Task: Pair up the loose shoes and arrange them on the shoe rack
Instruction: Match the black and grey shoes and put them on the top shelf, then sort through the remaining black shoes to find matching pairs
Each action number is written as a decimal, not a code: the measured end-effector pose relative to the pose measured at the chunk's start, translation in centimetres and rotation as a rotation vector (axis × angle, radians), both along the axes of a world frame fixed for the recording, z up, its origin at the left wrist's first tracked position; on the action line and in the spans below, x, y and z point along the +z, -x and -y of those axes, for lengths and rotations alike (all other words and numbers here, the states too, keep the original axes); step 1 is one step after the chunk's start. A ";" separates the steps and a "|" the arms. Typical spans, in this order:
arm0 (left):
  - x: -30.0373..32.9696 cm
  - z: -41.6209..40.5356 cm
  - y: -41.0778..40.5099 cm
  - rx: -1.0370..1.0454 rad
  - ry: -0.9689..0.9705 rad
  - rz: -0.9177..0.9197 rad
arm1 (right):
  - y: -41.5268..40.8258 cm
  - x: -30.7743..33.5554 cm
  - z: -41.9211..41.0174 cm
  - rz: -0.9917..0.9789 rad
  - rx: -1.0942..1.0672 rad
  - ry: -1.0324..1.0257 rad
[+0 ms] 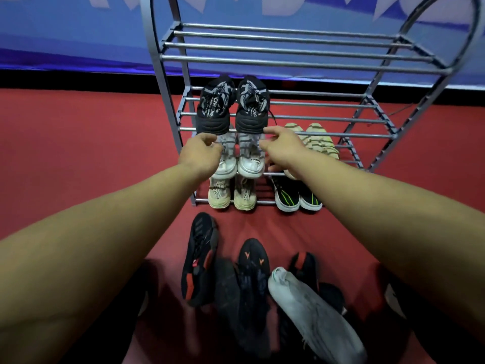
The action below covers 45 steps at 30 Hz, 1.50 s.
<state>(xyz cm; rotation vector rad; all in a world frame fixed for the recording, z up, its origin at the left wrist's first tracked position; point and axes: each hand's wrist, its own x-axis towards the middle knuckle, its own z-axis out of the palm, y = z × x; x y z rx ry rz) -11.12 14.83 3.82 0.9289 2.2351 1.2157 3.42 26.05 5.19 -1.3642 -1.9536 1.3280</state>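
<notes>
While both arms extend toward the shoe rack (168, 82), the left hand (200, 153) sits just below the heel of the left black-and-white shoe (216, 106), fingers curled; whether they grasp anything cannot be told. The right black-and-white shoe (252, 106) stands beside its mate on the second shelf, heels facing the camera. The right hand (282, 148) reaches to this shoe's heel, index finger at its lower edge, remaining fingers loosely bent and grasping nothing visible.

Third shelf: a white pair (240, 158) at left, a cream striped pair (316, 140) at right. Bottom shelf: a beige pair (232, 194) at left, a black pair with green stripes (298, 198) at right.

On the red floor (78, 153) before the rack lie loose shoes: a black shoe with red accents (199, 258), a dark shoe with orange marks (253, 274), a grey shoe (312, 311), and a further black-and-red shoe (305, 266) behind it.
</notes>
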 end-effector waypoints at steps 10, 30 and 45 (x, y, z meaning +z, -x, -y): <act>-9.2 9.7 -11.2 -0.041 0.179 0.361 | -14.1 -13.0 13.8 0.372 0.123 0.166; -21.9 17.7 -19.6 0.304 0.365 0.933 | -20.4 -18.4 22.4 0.515 0.269 0.160; -21.1 16.1 -21.5 0.068 0.489 0.884 | -20.8 -18.6 21.6 0.326 -0.040 0.619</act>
